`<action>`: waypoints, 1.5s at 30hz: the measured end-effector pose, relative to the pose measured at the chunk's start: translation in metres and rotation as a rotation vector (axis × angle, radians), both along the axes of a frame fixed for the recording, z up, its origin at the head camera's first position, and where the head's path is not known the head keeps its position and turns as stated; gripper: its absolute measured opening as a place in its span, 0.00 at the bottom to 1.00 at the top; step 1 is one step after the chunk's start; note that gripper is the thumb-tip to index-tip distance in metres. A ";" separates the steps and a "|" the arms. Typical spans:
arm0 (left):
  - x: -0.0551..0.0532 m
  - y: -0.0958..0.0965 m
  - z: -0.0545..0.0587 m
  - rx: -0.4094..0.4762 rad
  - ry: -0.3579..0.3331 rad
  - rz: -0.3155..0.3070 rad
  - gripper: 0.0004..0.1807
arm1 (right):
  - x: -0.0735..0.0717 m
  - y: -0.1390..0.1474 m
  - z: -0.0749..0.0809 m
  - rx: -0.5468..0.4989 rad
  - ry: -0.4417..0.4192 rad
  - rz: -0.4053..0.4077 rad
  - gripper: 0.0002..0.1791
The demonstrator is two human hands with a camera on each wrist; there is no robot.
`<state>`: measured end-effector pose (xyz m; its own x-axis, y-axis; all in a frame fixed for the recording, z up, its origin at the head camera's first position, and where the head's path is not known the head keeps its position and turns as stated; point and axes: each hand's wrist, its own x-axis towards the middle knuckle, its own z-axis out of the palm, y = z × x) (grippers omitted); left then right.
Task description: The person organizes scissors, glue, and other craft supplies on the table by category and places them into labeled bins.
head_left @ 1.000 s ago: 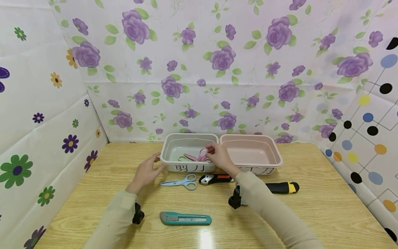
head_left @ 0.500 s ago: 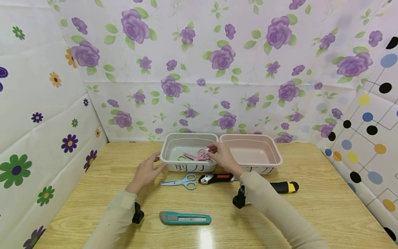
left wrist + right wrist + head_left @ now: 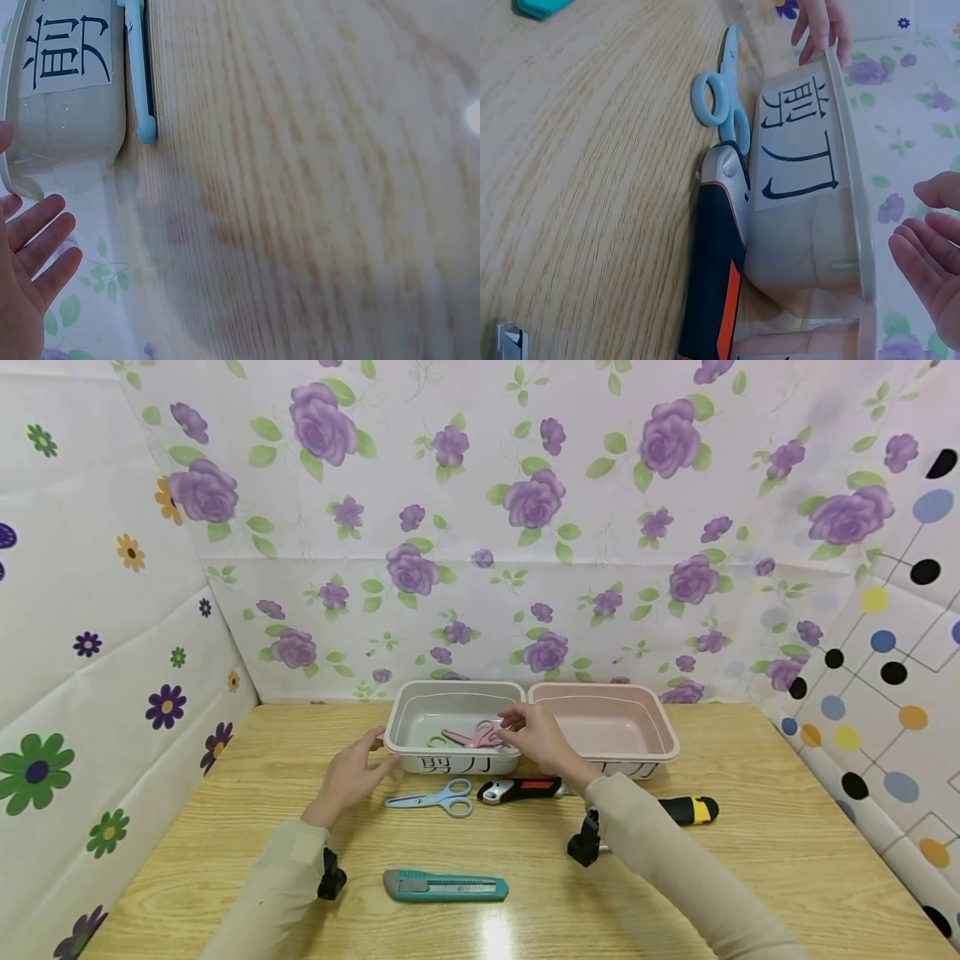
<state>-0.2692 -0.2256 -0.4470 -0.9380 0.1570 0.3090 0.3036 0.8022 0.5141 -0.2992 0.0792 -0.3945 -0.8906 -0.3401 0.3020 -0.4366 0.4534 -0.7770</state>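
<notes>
Our left grip (image 3: 352,778) sat loosely spread at the rim of the glossy grey plastic bin (image 3: 453,702), clasping nothing; we judged a light touch enough to steady it. Inside lay the slim-bladed pink scissors (image 3: 472,742); beside their rounded loops our right grip (image 3: 536,739) hung half open, holding nothing, and needed to lift without snagging. Right of these, a smooth pink bin (image 3: 600,727) stood on the grained tabletop (image 3: 225,827).
</notes>
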 end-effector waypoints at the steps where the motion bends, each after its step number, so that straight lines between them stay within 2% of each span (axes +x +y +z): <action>1: 0.000 0.000 0.000 0.001 0.000 -0.002 0.32 | 0.001 0.000 0.001 -0.003 -0.008 0.003 0.14; 5: 0.001 0.000 0.001 0.011 0.000 -0.004 0.32 | 0.003 -0.002 0.002 0.012 -0.015 0.028 0.15; 10: 0.001 0.001 -0.001 0.015 0.034 -0.003 0.31 | 0.008 -0.004 0.004 0.052 -0.004 0.060 0.16; 20: 0.002 0.001 0.001 0.004 -0.006 0.003 0.31 | 0.026 -0.010 0.004 0.074 -0.024 0.149 0.16; 33: 0.001 0.002 0.000 0.004 -0.001 0.008 0.31 | 0.042 -0.015 -0.015 0.074 -0.062 0.225 0.20; 41: 0.002 0.002 0.001 0.006 -0.001 0.001 0.31 | 0.045 -0.019 -0.029 0.064 -0.086 0.196 0.17; 45: 0.002 0.002 0.002 0.015 -0.007 0.003 0.31 | 0.046 -0.020 -0.035 0.047 -0.112 0.210 0.19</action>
